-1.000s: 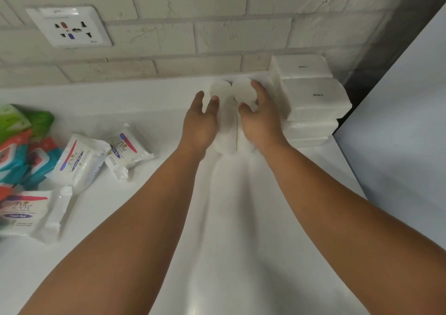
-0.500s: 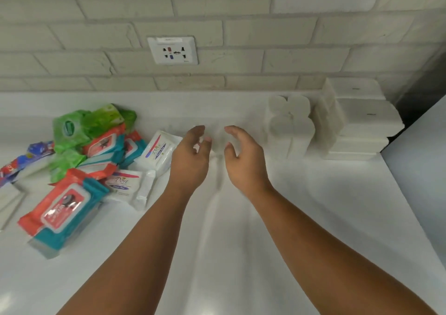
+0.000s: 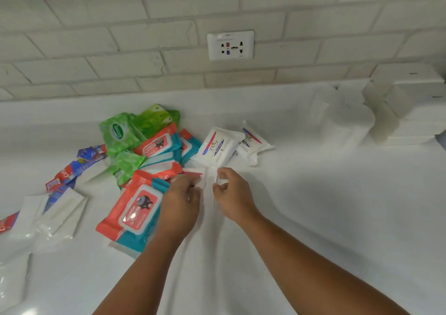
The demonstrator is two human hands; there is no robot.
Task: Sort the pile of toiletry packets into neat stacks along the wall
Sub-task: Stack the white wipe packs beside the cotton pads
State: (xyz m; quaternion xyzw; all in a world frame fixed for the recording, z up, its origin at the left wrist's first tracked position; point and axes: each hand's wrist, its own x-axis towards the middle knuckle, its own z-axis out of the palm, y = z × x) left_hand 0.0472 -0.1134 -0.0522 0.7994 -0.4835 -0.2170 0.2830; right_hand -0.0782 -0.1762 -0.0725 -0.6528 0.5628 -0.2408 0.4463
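Both hands have swung away from the white stacks (image 3: 410, 112) at far right, back to the pile (image 3: 154, 162). Head view: left hand (image 3: 179, 201) and right hand (image 3: 233, 194) curl their fingers round opposite ends of a small Dove packet (image 3: 196, 173) at the pile's near edge, though blur hides the exact pinch. It looks light, soft and slick, best taken by its crimped ends. Three Dove packets show, roughly four red-teal wipe packs (image 3: 135, 208) and three green packs (image 3: 119, 131).

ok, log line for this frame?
phase: picking from pile | left grip: pinches white packet | right grip: pinches same packet | white stacks: against wall, far right
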